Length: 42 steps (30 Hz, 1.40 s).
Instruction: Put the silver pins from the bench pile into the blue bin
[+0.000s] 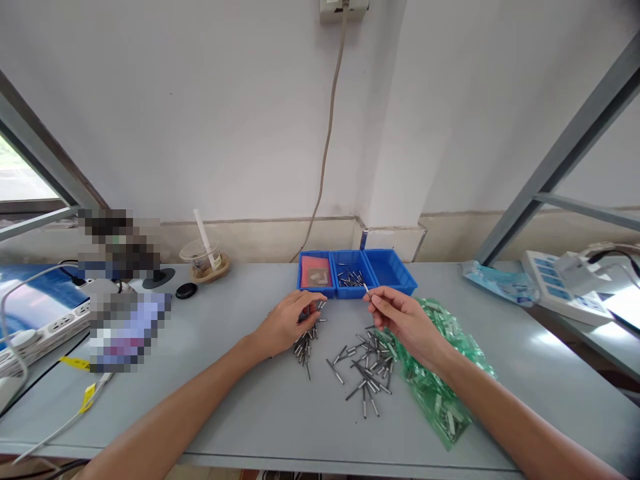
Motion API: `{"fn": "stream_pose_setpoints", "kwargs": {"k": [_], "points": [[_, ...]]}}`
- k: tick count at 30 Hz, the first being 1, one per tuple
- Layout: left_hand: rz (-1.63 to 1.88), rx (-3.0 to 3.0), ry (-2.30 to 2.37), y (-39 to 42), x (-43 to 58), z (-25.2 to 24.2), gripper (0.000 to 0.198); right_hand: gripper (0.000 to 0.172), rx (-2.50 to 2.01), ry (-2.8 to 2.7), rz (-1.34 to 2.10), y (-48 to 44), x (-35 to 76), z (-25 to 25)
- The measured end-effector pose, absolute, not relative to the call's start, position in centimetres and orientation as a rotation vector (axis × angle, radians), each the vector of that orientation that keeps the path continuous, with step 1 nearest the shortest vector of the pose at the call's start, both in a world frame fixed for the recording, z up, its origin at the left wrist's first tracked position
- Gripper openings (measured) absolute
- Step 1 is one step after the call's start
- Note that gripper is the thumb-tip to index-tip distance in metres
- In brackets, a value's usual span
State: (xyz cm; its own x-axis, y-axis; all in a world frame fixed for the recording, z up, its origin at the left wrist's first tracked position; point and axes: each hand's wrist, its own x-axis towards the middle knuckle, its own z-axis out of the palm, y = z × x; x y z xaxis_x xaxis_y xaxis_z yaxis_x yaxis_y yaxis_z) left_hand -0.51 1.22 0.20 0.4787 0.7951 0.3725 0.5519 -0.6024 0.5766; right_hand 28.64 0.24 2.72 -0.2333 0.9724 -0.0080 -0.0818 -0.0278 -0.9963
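Note:
My right hand [403, 319] pinches one thin metal pin [367, 289] and holds it up just in front of the middle blue bin [353, 277], which has several pins in it. My left hand [290, 321] rests on the table with its fingers curled over a small heap of metal pins [306, 341]. More loose pins [367, 365] lie scattered between my two forearms. Under my right wrist lies a green transparent bag [436, 373] of parts.
Three blue bins stand in a row at the back; the left bin [315, 273] holds a red sheet, the right bin [391, 270] looks bare. A plastic cup with a straw [204, 257], a power strip [45, 328], cables and a white device [560, 287] line the sides.

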Motion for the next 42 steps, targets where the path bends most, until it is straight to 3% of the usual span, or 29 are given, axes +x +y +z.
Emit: {"fn": "stream_pose_setpoints", "kwargs": {"k": [21, 42], "points": [[0.877, 2.393, 1.091, 1.2, -0.8, -0.2, 0.029, 0.042, -1.092, -1.332, 1.344, 0.9, 29.1, 2.6], [0.859, 2.474, 1.076, 1.3, -0.9, -0.4, 0.029, 0.033, -1.215, -1.486, 1.095, 0.2, 28.6, 3.4]]}}
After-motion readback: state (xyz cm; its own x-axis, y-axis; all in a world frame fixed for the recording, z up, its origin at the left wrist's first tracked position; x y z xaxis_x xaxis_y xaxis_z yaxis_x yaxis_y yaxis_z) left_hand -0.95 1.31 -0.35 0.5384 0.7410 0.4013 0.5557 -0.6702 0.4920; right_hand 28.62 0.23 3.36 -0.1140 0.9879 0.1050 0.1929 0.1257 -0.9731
